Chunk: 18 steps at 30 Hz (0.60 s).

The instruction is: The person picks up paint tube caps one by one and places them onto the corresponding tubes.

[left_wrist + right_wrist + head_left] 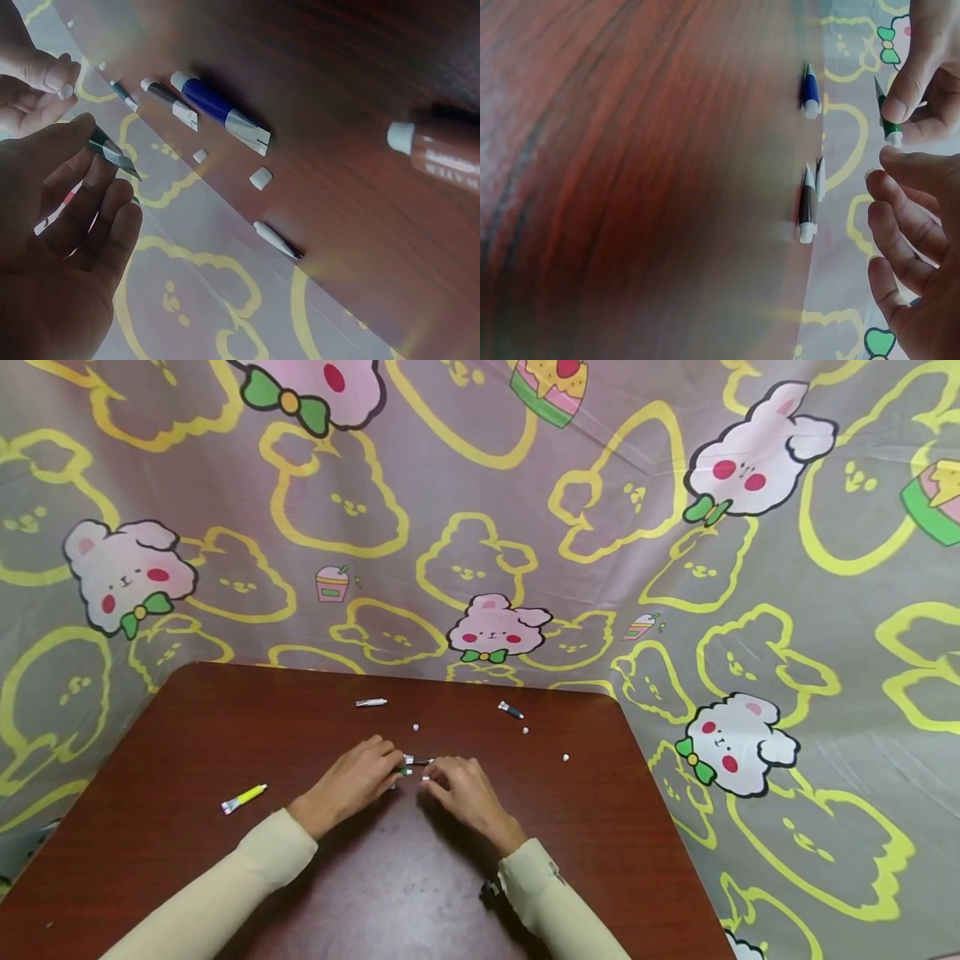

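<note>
In the head view, my left hand (362, 779) pinches a small green paint tube (406, 771) above the table. The tube's flat silver end (118, 157) sticks out from the fingers in the left wrist view. Its white tip (893, 139) points at my right hand (922, 217), whose fingertips are very close to it. Between right thumb and finger is a small white cap (66, 91). Near the hands lie a black tube (420, 762) and a blue tube (206, 101), which the left hand mostly hides in the head view.
A yellow tube (243, 799) lies at the left of the brown table (180, 735). Farther back are a white tube (371, 702) and a dark tube (511, 710). Loose white caps (416, 727) are scattered about. A patterned cloth (600, 527) hangs behind the table.
</note>
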### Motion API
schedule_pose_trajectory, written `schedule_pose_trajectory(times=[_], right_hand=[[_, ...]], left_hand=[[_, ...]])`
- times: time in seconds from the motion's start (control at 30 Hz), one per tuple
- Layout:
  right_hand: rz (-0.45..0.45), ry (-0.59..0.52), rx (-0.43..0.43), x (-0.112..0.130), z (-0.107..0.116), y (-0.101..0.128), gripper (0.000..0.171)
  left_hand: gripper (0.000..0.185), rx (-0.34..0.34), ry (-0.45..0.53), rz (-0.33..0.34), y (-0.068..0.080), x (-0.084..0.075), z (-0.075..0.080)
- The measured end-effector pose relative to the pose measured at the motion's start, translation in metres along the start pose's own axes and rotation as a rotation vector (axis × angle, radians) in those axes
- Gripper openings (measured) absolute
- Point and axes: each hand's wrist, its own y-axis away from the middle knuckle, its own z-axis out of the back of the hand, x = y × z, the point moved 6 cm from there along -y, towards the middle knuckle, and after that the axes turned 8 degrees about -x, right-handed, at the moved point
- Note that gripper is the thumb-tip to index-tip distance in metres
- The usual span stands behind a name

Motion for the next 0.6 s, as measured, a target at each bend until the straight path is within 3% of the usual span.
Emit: schedule_pose_trajectory(times=[0.6], right_hand=[[0.030, -0.035, -0.036, 0.0071, -0.0004, -0.0046, 0.011]], left_hand=[[0.023, 0.030, 0.000, 0.017, 0.0011, -0.0087, -0.0043]])
